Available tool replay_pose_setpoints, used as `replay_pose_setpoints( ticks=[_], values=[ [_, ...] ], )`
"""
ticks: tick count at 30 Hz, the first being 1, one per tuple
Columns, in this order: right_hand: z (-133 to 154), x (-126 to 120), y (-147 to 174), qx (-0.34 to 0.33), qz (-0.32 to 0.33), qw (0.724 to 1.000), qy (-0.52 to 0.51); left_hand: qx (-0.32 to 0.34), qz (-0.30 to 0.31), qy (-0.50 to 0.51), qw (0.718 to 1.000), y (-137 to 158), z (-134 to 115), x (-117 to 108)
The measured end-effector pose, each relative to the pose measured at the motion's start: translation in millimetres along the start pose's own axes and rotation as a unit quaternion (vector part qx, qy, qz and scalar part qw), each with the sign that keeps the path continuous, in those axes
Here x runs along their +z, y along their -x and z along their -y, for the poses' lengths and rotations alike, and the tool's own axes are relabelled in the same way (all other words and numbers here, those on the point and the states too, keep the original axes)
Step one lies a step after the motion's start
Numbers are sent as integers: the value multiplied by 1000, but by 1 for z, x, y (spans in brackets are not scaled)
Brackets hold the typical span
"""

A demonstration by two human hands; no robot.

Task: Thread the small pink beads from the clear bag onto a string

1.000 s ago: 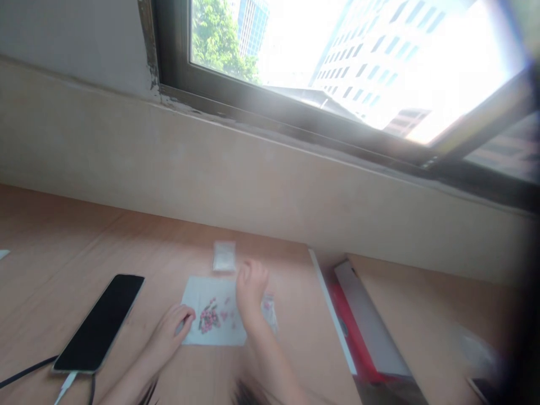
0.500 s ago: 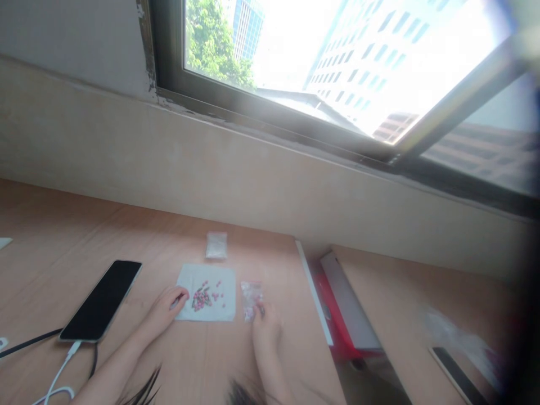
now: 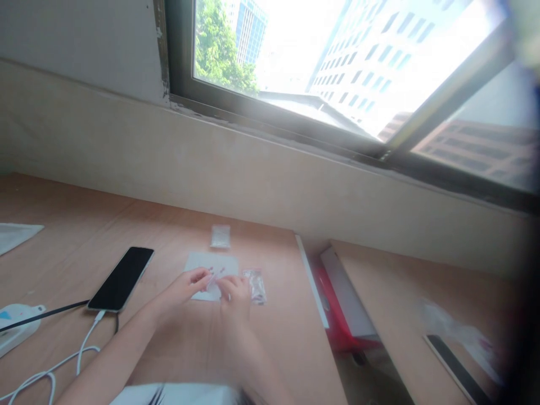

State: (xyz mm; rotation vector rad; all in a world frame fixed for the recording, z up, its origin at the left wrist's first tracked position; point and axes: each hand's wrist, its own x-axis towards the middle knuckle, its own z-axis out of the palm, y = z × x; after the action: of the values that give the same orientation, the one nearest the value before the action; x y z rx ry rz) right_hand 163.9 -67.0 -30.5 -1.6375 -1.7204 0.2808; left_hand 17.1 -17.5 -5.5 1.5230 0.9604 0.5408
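My left hand (image 3: 194, 283) and my right hand (image 3: 234, 291) meet above a pale square cloth (image 3: 196, 260). Their fingers pinch a small clear plastic bag (image 3: 212, 285) with a pinkish tint, its contents blurred. A few pink pieces (image 3: 222, 270) show on the cloth behind the fingertips; the hands cover the middle of it. Just right of my right hand lies another small clear bag (image 3: 257, 288) with greyish contents. Beyond the cloth's far edge rests a clear zip bag (image 3: 220, 237) with whitish contents.
A black-screened phone (image 3: 122, 278) lies to the left, with a white cable (image 3: 84, 337) plugged in. A white power strip (image 3: 19, 326) sits at the left edge. Right of the desk edge a red object (image 3: 337, 315) stands in the gap, before a second desk (image 3: 392, 292).
Both hands have come together over the cloth, the left moving right and the right moving left with a small bag. The bag with greyish contents now shows uncovered. The view has shifted slightly.
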Motion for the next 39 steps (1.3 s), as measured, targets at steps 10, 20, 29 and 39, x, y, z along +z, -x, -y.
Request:
replay_pose_setpoints(
  ticks=[10,20,29,39],
  values=[
    [6,0,8,11,5,1000,22,10,29,22,999,7,5,-4],
    [23,-5,-1,174,80,955,-225,1,40,-15,999,12,-8,-7],
    [14,1,-6,237,158,884,-371,-8,63,-20,998,15,-8,-5],
    [21,-6,-13,250,171,861,-408,1,96,-32,995,12,-9,-4]
  ],
)
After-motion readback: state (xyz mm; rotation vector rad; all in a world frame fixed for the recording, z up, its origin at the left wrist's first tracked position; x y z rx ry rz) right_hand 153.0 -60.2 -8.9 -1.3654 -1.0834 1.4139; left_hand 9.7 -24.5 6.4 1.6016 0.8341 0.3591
